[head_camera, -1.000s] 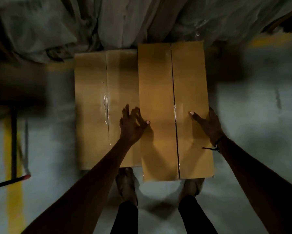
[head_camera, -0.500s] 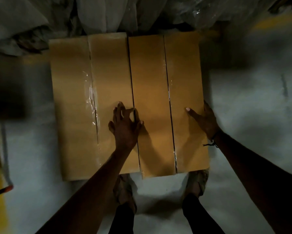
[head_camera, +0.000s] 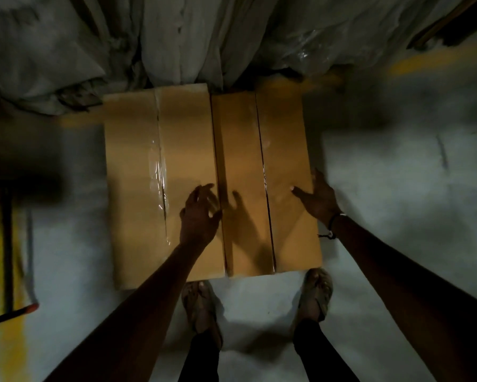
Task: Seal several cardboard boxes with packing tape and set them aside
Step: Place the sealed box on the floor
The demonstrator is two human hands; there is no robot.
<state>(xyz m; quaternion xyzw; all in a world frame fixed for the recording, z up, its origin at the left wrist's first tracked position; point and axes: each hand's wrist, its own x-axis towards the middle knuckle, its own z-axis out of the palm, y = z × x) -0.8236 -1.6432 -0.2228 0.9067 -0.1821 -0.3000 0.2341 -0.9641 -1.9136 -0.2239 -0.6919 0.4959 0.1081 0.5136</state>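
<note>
At the far left a yellow painted stripe (head_camera: 10, 312) runs along the grey floor (head_camera: 397, 202), with a dark rod ending in a red tip (head_camera: 29, 309) lying across it. Next comes the left cardboard box (head_camera: 132, 188), standing on the floor with clear packing tape (head_camera: 158, 172) glinting along its centre seam. The left hand (head_camera: 200, 216) hovers over the right part of this box's top, its fingers (head_camera: 204, 193) spread and loosely bent, holding nothing; whether they touch the cardboard cannot be told, though the hand throws a shadow onto the neighbouring box. The right cardboard box (head_camera: 240, 166) stands just beside the first, side touching side, its top sitting a little lower, its own centre seam a dark line with a faint sheen of tape. The right hand (head_camera: 318, 197) rests at this box's right edge, thumb laid flat on the top and the other fingers reaching down the side, spread rather than clenched. A dark cord bracelet (head_camera: 331, 226) circles that wrist. Behind both boxes hang pale crumpled plastic sheets (head_camera: 190, 37). Two feet in sandals (head_camera: 201, 307) stand on the floor just in front of the boxes.
</note>
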